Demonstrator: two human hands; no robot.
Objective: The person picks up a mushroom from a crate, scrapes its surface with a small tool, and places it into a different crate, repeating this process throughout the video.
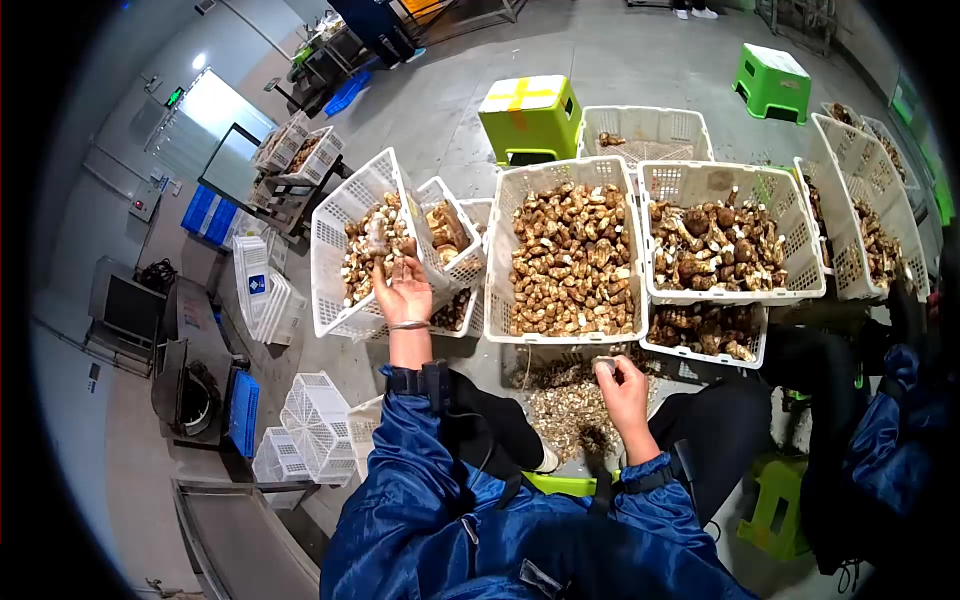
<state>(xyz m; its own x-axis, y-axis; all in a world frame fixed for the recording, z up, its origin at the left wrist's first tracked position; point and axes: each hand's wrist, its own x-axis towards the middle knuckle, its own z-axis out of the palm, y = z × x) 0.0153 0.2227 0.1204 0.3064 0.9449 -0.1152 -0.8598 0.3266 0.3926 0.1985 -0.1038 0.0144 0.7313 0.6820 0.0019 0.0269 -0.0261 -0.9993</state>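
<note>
My left hand point(403, 292) is palm up with its fingers spread, at the near edge of a tilted white crate point(330, 290). Just beyond its fingertips, a blurred pale shape sits among whitish-brown mushrooms point(362, 270) in that crate. My right hand point(627, 392) is closed in a pinch above a pile of trimmings point(570, 415) on the floor between my legs. A small pale piece shows at its fingertips, too small to name. Straight ahead, a white crate point(490, 290) holds many brown mushrooms point(572, 262).
At the right, another crate point(735, 296) of larger, darker mushrooms rests over a lower crate point(755, 350). Green stools point(525, 125) stand beyond. A person in a blue sleeve point(890, 440) sits close at my right. Stacked white baskets point(320, 425) are at the lower left.
</note>
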